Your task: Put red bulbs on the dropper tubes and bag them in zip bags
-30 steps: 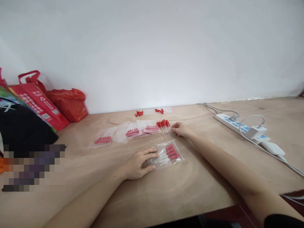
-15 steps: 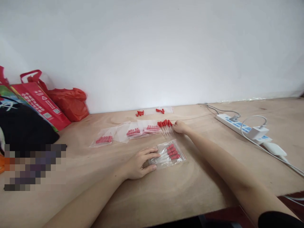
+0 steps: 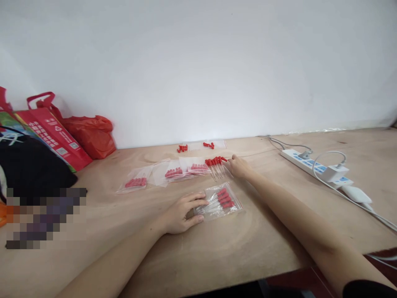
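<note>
My left hand (image 3: 182, 213) rests on the table with thumb and fingers apart, its fingertips on the near end of a clear zip bag (image 3: 233, 207). Inside that bag lie several droppers (image 3: 226, 198) with red bulbs and clear tubes. Beyond it, my right hand (image 3: 238, 167) pinches a single dropper (image 3: 223, 159) at the right end of a row. The rest of the row, several loose droppers (image 3: 214, 162), lies side by side with red bulbs toward the wall. The right fingertips are partly hidden.
Filled zip bags (image 3: 135, 182) overlap to the left of the row. Loose red bulbs (image 3: 182, 148) lie near the wall beside a flat bag (image 3: 218, 143). A power strip (image 3: 299, 160) with cables is at right. Red bags (image 3: 89, 134) and a black bag (image 3: 34, 161) stand at left.
My right hand has shifted slightly, and the red bulb of the dropper at its fingertips now sticks out more, tilted away from the row. My left hand stays on the bag.
</note>
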Tool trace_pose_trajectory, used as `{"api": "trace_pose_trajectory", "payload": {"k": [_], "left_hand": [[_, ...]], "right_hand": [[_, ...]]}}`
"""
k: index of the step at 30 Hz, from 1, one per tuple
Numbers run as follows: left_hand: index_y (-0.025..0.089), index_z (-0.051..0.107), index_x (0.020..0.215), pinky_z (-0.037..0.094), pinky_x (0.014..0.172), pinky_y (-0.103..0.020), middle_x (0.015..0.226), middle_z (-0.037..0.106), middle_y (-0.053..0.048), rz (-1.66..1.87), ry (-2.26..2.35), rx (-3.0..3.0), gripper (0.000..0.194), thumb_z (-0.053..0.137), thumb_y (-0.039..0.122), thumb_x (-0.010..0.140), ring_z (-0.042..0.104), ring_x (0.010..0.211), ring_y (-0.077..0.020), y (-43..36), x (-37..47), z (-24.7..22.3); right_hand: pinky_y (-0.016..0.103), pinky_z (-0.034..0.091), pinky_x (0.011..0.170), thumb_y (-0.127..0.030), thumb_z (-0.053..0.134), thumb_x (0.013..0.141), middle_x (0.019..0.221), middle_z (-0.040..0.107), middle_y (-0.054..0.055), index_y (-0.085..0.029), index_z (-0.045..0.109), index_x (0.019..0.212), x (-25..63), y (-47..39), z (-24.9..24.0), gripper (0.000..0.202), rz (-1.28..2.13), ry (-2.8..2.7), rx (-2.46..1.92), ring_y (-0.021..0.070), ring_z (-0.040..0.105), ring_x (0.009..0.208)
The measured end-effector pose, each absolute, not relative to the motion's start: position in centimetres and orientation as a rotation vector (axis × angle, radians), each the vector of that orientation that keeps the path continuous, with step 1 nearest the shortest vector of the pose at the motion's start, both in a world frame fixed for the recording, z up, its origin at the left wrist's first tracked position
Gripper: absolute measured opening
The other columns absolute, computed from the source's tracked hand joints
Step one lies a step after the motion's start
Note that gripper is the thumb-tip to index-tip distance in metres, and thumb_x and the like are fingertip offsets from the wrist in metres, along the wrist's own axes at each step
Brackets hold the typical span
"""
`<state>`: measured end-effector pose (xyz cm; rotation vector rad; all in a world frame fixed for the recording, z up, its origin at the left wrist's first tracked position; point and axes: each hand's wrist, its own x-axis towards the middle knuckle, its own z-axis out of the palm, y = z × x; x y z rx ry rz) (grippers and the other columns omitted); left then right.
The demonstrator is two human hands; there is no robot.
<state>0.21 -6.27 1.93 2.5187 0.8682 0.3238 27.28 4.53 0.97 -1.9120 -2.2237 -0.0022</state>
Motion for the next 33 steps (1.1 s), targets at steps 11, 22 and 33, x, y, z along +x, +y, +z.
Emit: {"api": "trace_pose_trajectory", "payload": {"k": [11, 22, 33], "left_hand": [[0.027, 0.045, 0.122, 0.03, 0.101, -0.041, 0.134, 0.037, -0.004, 0.321, 0.865, 2.519, 0.041, 0.049, 0.034, 0.082, 0.035, 0.122, -0.0226, -6.2, 0.1, 1.9], [0.029, 0.043, 0.123, 0.03, 0.101, -0.039, 0.134, 0.038, -0.002, 0.335, 0.848, 2.548, 0.041, 0.047, 0.036, 0.083, 0.034, 0.122, -0.0211, -6.1, 0.0, 1.5], [0.029, 0.043, 0.123, 0.031, 0.101, -0.039, 0.134, 0.037, -0.002, 0.331, 0.866, 2.544, 0.041, 0.047, 0.036, 0.083, 0.034, 0.122, -0.0209, -6.1, 0.1, 1.6]], "right_hand": [[0.026, 0.042, 0.07, -0.016, 0.035, 0.081, 0.085, 0.055, 0.007, -0.009, 0.033, 0.123, 29.0, 3.7, -0.9, 0.043, 0.171, -1.88, -1.736, 0.0152, 0.054, 0.078], [0.021, 0.042, 0.044, -0.027, 0.058, 0.061, 0.054, 0.045, -0.012, -0.021, 0.014, 0.119, 28.8, -3.1, -1.8, 0.074, 0.988, -1.077, -1.178, 0.0094, 0.049, 0.042], [0.021, 0.042, 0.05, -0.029, 0.056, 0.062, 0.057, 0.05, -0.009, -0.022, 0.031, 0.098, 30.3, -1.5, -2.0, 0.044, 0.693, -1.007, -1.122, 0.0094, 0.051, 0.05]]}}
